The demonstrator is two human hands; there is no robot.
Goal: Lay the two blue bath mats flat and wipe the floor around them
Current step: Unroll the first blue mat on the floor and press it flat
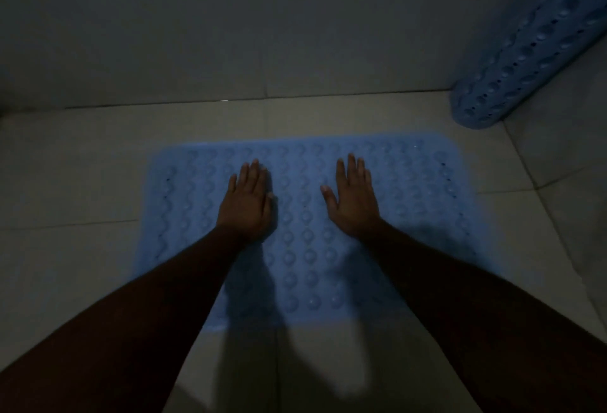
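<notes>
- Both hands are lying palm-down with fingers spread flat, gripping nothing: the left hand (247, 200) and the right hand (353, 200) are pressing side by side on the flat mat (305, 248).
- Two blue mats are showing: one is lying spread on the tiled floor (82, 166) near the wall (230, 18); the rolled mat (535, 51) is leaning at upper right, apart from it.
- Rows of round bumps are covering both mats.
- Forearms are casting shadows across the flat mat's near edge.
</notes>
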